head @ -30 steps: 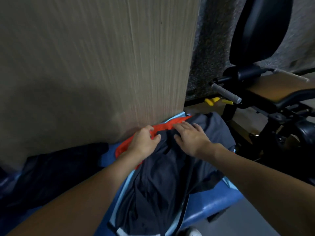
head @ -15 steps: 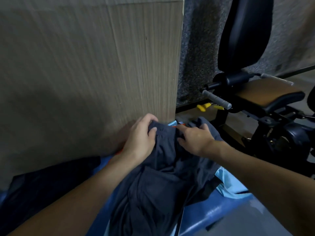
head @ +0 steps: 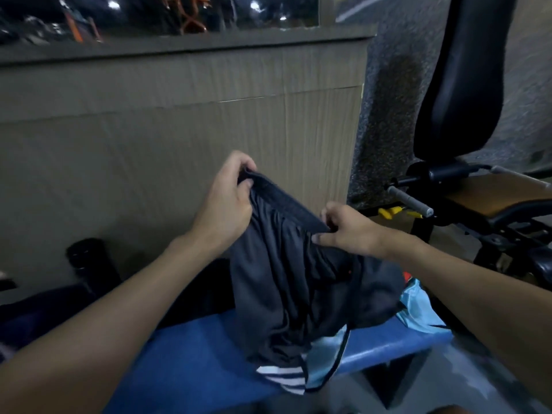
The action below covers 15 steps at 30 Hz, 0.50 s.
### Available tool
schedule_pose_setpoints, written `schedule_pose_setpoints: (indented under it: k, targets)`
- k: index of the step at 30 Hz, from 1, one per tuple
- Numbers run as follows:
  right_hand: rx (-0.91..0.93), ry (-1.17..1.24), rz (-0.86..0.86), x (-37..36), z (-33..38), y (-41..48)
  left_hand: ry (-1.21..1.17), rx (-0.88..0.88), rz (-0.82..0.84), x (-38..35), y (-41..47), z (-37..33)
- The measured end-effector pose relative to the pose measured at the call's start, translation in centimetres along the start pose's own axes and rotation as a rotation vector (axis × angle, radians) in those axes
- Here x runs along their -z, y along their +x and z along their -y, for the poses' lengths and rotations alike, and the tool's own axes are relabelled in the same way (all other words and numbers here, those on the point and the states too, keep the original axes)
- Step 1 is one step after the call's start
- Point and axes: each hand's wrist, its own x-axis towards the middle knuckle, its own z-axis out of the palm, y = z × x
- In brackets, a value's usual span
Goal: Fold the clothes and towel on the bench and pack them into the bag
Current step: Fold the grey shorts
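Note:
A pair of dark grey shorts (head: 286,288) hangs above the blue bench (head: 197,360), held up by its waistband. My left hand (head: 227,204) pinches the waistband's left end, raised higher. My right hand (head: 349,231) pinches the right end, lower. The shorts' hem still drapes on the bench. Under it lies a light blue garment (head: 418,312) with black trim and white stripes (head: 283,380), a bit of red showing beside it. A dark garment (head: 197,291) lies on the bench behind my left forearm. No bag is in sight.
A wood-panelled wall (head: 149,162) stands right behind the bench. A gym machine with a black backrest (head: 460,85), brown seat (head: 501,189) and a grip handle (head: 409,201) stands to the right. A black cylinder (head: 86,258) stands at the far left.
Both hands have lifted the dark shorts by the waistband off the pile, left hand higher. The view has tilted up, showing more wall and the window ledge.

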Motion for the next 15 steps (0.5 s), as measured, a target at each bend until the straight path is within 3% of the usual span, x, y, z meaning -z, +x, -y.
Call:
schedule_pose_setpoints:
  k: [2,5,15]
  targets:
    - [0.011,0.054,0.091,-0.6,1.3,-0.7,0.039,0.005,-0.043,2.6,-0.5,-0.3]
    - [0.033,-0.129,0.187,-1.6,2.7,-1.7,0.121,0.061,-0.065,6.0,-2.0,0.0]
    - [0.219,-0.262,-0.036,-1.7,7.7,-1.8,0.182,0.518,0.187,12.2,-7.5,2.6]
